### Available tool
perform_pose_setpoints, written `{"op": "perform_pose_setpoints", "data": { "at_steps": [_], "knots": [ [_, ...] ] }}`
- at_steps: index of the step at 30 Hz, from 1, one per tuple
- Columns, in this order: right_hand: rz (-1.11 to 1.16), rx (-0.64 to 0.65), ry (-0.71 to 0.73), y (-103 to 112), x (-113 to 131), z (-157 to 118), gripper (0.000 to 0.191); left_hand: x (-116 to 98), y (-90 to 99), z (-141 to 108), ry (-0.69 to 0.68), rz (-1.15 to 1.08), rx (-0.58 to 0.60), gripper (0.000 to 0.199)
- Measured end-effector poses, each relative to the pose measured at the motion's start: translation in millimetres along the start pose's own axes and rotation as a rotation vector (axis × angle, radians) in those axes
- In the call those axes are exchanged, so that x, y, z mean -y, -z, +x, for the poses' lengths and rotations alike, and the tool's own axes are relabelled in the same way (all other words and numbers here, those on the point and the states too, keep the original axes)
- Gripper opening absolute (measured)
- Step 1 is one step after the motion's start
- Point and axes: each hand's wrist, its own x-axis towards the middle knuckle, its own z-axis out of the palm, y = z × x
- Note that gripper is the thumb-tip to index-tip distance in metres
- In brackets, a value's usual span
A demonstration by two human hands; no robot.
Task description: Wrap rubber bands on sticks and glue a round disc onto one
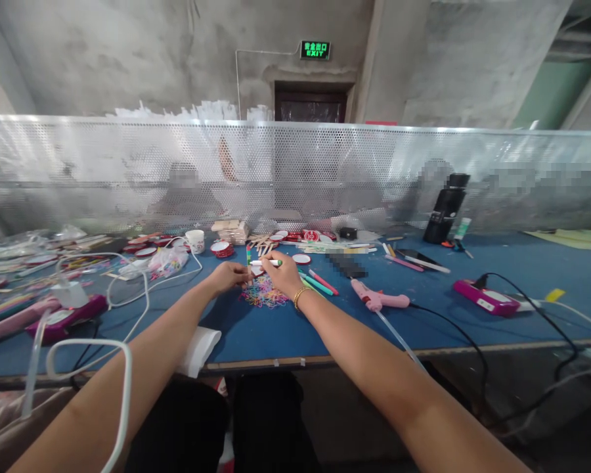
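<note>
My left hand [230,276] is closed, pinching the lower end of a thin upright stick [249,255] coloured partly green. My right hand [284,272] grips a white marker pen [259,263] with a green end, its other end touching or very near the stick. Below both hands lies a loose heap of thin multicoloured bands [264,293]; whether they are rubber bands I cannot tell. Just right of my right hand are several capped markers, among them a green marker [317,283] and a pink marker [324,282].
A pink glue gun [378,295] with a cord lies to the right, near a purple power strip [485,297]. A black bottle [444,209] stands before the perforated metal screen [305,171]. A paper cup [195,241], wooden sticks [262,244] and white cables [142,292] occupy the left and back.
</note>
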Motion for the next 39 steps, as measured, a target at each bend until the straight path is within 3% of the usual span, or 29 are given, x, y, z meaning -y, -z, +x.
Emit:
{"op": "perform_pose_setpoints", "data": {
  "at_steps": [39],
  "knots": [
    [-0.027,-0.013,0.017,2.2,5.7,-3.2,0.023,5.4,0.8,0.3,0.021,-0.047,-0.005,0.037]
  ]
}}
